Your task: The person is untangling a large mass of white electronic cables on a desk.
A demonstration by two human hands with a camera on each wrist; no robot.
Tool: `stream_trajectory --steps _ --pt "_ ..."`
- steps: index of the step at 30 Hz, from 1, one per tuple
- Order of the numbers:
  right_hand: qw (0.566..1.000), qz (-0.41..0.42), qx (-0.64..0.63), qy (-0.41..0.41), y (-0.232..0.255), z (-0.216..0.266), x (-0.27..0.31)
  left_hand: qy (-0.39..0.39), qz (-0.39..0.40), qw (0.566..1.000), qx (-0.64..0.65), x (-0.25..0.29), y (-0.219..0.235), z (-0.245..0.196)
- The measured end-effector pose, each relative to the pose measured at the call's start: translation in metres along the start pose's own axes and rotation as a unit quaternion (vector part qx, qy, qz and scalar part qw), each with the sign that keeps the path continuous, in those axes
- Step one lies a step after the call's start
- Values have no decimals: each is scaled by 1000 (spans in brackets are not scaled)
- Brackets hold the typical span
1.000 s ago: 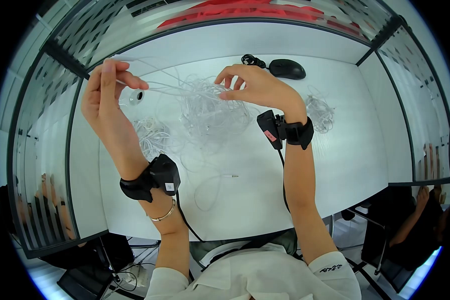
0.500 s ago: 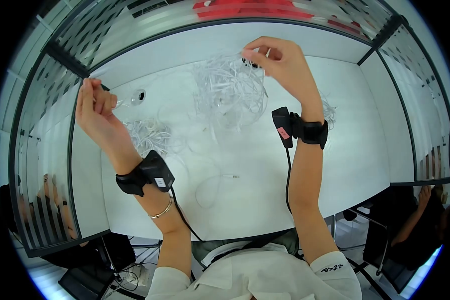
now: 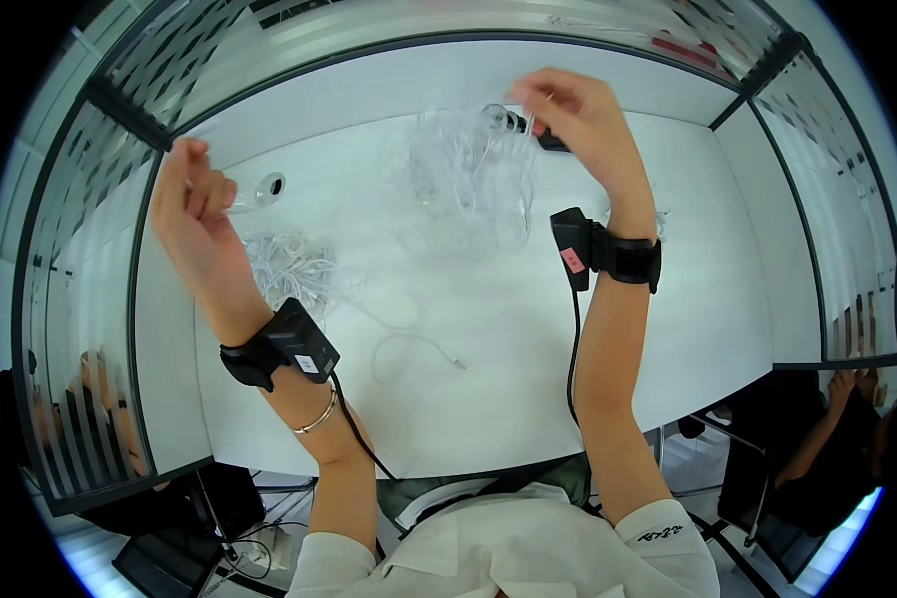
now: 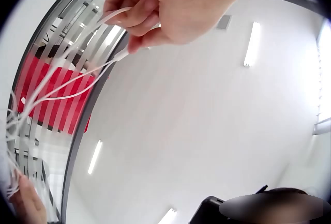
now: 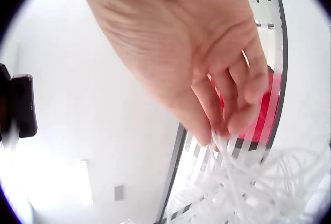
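Note:
My left hand (image 3: 199, 234) is raised at the far left, its curled fingers pinching white cables (image 4: 62, 61) that stretch away from it in the left wrist view. At the back, right of centre, my right hand (image 3: 583, 125) pinches strands of a tangled white cable bundle (image 3: 473, 184), which hangs below and left of the fingers, blurred. The right wrist view shows thumb and fingertips of that hand (image 5: 191, 53) together on a strand, the tangle (image 5: 248, 188) beneath. One thin cable (image 3: 399, 334) ends in a plug on the tabletop (image 3: 508, 399).
A white cable pile (image 3: 294, 269) lies near my left wrist, with a clear round object (image 3: 272, 186) behind it. My right hand partly covers a black mouse (image 3: 553, 143); my right wrist covers most of another cable pile (image 3: 663, 224). Low panels (image 3: 369, 90) enclose the table.
My right hand has moved back and to the right, and the tangle has shifted with it. My left hand has moved slightly left. The plug on the tabletop has slid a little nearer.

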State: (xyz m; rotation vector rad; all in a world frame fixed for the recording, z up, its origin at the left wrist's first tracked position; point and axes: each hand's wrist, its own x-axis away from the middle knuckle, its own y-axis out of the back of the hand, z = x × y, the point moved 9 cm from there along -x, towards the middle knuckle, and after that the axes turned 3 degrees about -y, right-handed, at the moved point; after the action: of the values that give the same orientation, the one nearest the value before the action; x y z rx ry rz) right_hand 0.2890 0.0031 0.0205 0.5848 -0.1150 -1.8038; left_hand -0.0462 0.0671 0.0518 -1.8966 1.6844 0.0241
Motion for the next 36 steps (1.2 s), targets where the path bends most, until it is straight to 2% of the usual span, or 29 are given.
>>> stream_trajectory --steps 4,5,7,10,13,14,18,22,25,29,32,33,35,36 --pt "971 211 84 -80 -38 -20 21 47 138 985 -88 5 -27 13" --pt "966 218 109 -85 -42 -21 22 38 141 984 -106 8 -31 13" --pt "979 157 122 -45 -39 -10 14 33 167 979 -112 12 -40 13" --pt "983 145 106 35 -55 12 13 24 174 976 -133 19 -51 8" --pt "970 219 95 51 -81 16 20 23 191 970 -146 27 -62 2" --pt "965 243 95 28 -88 14 21 18 204 969 -142 29 -65 0" --pt "965 226 122 62 -81 10 22 -13 210 970 -122 32 -67 -12" --pt "983 128 124 47 -51 2 15 -18 185 980 -74 21 -53 -13" --pt "971 148 178 -60 -41 -22 13 -36 144 986 -76 13 -38 -14" --pt "973 160 141 -82 -46 -32 13 -18 137 987 -87 11 -34 -10" --pt "982 151 101 -54 -52 -11 10 -50 120 964 -233 12 -37 -2" --pt "984 149 88 -47 -53 -7 9 -4 193 935 -297 9 -39 12" --pt "988 137 65 -20 -56 2 8 -38 188 893 -407 16 -41 28" --pt "989 132 68 -15 -57 6 8 -149 213 855 -449 23 -57 19"
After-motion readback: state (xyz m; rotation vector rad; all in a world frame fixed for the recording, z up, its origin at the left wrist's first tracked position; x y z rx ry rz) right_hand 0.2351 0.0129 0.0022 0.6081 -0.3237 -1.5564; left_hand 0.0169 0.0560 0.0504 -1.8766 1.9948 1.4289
